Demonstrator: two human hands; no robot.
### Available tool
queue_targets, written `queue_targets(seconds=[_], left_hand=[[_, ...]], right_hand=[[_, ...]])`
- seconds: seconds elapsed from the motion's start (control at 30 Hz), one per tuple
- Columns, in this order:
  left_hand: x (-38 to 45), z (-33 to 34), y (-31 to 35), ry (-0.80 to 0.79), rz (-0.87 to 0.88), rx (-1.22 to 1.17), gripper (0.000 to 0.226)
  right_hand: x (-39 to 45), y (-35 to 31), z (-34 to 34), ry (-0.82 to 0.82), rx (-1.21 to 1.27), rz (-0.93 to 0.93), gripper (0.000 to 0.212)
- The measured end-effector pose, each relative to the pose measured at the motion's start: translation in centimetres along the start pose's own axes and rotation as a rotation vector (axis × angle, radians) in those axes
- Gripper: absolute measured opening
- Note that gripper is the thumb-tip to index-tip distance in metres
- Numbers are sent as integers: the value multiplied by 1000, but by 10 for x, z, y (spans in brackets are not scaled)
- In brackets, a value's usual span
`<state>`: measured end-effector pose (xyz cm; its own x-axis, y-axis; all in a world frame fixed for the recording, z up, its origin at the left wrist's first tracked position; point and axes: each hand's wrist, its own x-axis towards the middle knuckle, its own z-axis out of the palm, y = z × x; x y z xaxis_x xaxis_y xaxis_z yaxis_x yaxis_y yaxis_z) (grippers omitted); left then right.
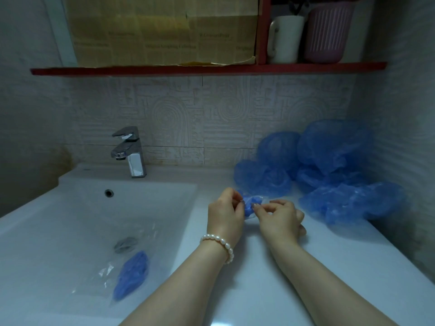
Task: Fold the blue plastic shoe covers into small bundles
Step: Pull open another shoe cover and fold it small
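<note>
Head view: the left hand (224, 211) and right hand (280, 216) are both pinching a small blue bundle (250, 203) between curled fingers (260, 208), just above the white worktop (259, 267). Loose shoe covers (329, 165) are lying heaped near the right hand, against the wall.

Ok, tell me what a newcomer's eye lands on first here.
First, the two hands, left hand and right hand, pinching a small blue bundle over the counter. Then the heap of puffy blue shoe covers in the right corner, and a blue bundle in clear plastic lying in the sink.
</note>
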<state>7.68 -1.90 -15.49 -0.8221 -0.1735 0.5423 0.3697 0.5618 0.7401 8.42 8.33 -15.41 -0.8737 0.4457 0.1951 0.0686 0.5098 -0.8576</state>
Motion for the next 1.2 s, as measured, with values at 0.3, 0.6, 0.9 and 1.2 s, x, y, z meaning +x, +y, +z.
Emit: queue_targets(seconds=[0.3, 0.6, 0.9, 1.2], left_hand=[[-6, 5, -4, -119, 89, 67, 7], [-4, -12, -1, -418, 140, 181, 34], [1, -17, -4, -367, -73, -128, 47], [9, -31, 3, -279, -48, -671, 82]], right_hand=[[10, 7, 7, -30, -561, -39, 28], [31, 20, -31, -344, 97, -334, 37], [28, 19, -24, -407, -250, -494, 35], [8, -21, -63, -252, 567, -425, 28]])
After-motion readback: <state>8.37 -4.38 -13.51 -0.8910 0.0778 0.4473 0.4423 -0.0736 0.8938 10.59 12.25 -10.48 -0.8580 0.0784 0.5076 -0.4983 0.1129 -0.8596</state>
